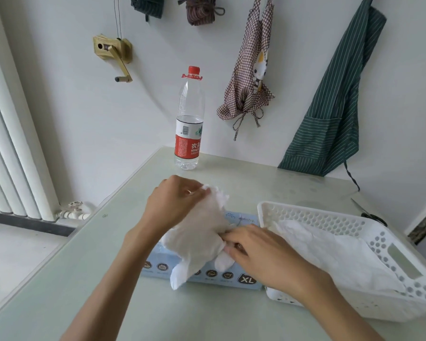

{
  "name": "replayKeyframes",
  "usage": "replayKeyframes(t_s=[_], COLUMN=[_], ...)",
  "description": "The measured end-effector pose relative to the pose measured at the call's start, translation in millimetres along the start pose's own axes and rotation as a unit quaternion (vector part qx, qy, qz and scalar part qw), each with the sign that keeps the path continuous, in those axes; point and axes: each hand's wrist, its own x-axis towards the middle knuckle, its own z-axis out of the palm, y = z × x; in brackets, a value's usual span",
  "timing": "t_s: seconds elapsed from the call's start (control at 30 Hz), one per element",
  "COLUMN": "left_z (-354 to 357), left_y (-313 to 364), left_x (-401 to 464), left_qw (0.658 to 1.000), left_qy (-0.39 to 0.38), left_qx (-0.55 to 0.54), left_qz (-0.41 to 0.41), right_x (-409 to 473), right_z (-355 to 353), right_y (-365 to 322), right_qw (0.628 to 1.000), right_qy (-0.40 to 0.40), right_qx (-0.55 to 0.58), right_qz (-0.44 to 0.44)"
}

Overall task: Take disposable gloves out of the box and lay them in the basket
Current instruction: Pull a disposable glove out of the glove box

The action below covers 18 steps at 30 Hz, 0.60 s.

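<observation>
Glove mid-frame over the box: left hand pinches its top edge, right hand pinches its side. Advice: carry it flat, lay it on the gloves already in the basket at right. Bottle and scissors sit behind, not in the way.

Crumpled white glove above blue box, beside white basket.
</observation>
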Motion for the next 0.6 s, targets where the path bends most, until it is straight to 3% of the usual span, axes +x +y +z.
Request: replayKeyframes(t_s=[0.13, 0.27, 0.37, 0.5, 0.6], left_z=[-19, -36, -42, -49, -56], left_y=[5, 5, 10, 15, 20], left_x=[-1, -3, -3, -6, -7], left_qw=[0.988, 0.98, 0.971, 0.957, 0.962], left_qy=[0.086, 0.124, 0.145, 0.161, 0.139], left_qx=[-0.13, -0.155, -0.192, -0.238, -0.232], left_qz=[-0.024, -0.005, -0.001, 0.02, 0.021], right_x=[16, 27, 26, 23, 27], right_z=[4, -9, -28, -33, -42], right_y=[1, 1, 7, 16, 16], right_qw=[0.993, 0.994, 0.997, 0.987, 0.961], right_qy=[-0.057, -0.075, 0.013, 0.11, 0.186], right_qx=[-0.106, -0.073, 0.056, 0.101, 0.194], right_qz=[0.006, 0.017, 0.051, 0.063, 0.069])
